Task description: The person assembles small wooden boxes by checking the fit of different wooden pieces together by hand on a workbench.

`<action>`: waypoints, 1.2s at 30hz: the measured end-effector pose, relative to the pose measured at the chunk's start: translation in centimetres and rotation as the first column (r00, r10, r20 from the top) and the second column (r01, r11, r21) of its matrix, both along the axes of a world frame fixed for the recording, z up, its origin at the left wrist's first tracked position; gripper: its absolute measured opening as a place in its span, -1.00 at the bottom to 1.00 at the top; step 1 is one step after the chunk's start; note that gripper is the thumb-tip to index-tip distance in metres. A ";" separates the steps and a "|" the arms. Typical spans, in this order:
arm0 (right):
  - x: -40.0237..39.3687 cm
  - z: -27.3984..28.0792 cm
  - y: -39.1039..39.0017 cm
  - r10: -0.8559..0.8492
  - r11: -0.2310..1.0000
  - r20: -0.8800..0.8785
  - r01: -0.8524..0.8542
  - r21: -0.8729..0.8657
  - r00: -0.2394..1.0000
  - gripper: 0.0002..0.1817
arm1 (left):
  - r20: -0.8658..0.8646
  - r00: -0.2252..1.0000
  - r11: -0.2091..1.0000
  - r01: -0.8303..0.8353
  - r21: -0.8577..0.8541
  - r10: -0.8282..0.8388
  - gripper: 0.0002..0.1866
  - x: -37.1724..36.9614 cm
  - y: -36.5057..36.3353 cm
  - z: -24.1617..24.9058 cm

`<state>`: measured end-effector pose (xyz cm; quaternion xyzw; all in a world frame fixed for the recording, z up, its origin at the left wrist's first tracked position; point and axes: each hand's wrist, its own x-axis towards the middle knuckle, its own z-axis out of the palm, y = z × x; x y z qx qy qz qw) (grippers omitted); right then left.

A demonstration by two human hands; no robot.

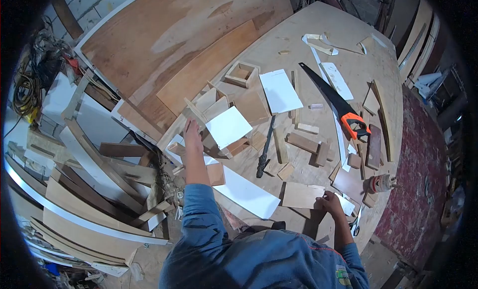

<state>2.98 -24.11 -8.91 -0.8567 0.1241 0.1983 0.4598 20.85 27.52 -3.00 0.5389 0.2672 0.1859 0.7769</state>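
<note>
My left hand (192, 133) reaches out to the far left part of the table, fingers stretched, right at a narrow wooden panel (195, 111) of a small box frame. Beside it lies a square white board (229, 127), tilted on top of wooden pieces. My right hand (329, 203) is closed at the corner of a thin rectangular light wood board (302, 195) near the table's front edge. Close to that hand are a brown panel (348, 183) and a pair of scissors (355, 226).
A handsaw (332, 97) with an orange handle lies across the right side of the table (279, 40). Further in are a white panel (281, 91), a dark bar (266, 147), wood blocks (302, 142) and a jar (381, 183). Curved boards (89, 209) stack at left.
</note>
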 end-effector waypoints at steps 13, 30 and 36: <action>-0.5 -2.6 -0.6 -0.164 0.957 -0.084 0.179 0.230 0.983 -0.82 | -0.265 0.964 0.991 0.025 0.132 0.011 -0.19 6.1 2.3 -1.3; -0.3 -2.1 -0.5 -0.160 0.961 -0.084 0.175 0.216 0.984 -0.85 | -0.622 0.774 0.951 0.268 0.155 -0.117 -0.22 12.9 4.9 -2.9; -0.3 -2.3 -0.6 -0.155 0.966 -0.075 0.167 0.199 0.985 -0.82 | -0.626 0.775 0.961 0.232 0.151 -0.089 -0.50 13.1 4.9 -2.8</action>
